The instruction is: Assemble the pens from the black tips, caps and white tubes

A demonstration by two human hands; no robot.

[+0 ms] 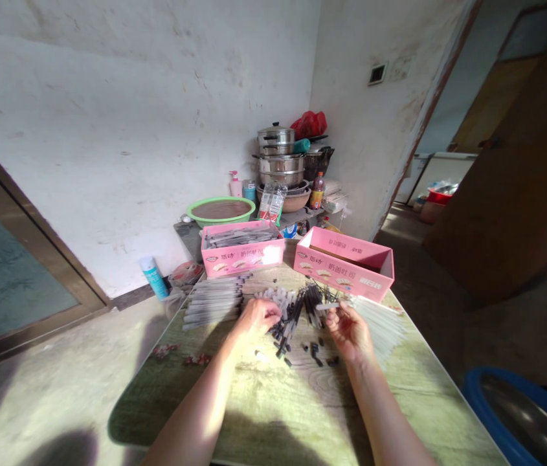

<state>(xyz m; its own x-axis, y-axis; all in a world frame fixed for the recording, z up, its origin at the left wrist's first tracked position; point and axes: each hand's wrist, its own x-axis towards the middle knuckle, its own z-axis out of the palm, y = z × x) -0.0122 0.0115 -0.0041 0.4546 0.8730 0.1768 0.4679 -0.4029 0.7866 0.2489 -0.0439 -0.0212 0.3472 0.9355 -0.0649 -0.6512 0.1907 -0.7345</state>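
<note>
My right hand pinches a translucent white pen barrel between thumb and fingers, holding it roughly level. My left hand has its fingers curled together beside a heap of small whitish pen parts; what they hold, if anything, is hidden. Between the hands lie dark pen refills and scattered black caps. Left of my left hand, grey-white pens lie in a row. A fan of clear empty barrels spreads beside my right hand.
Behind the parts stand a pink box filled with pens and another pink box. Farther back are a green basin and stacked steel pots. A spray can stands left of the table; a blue tub is at right.
</note>
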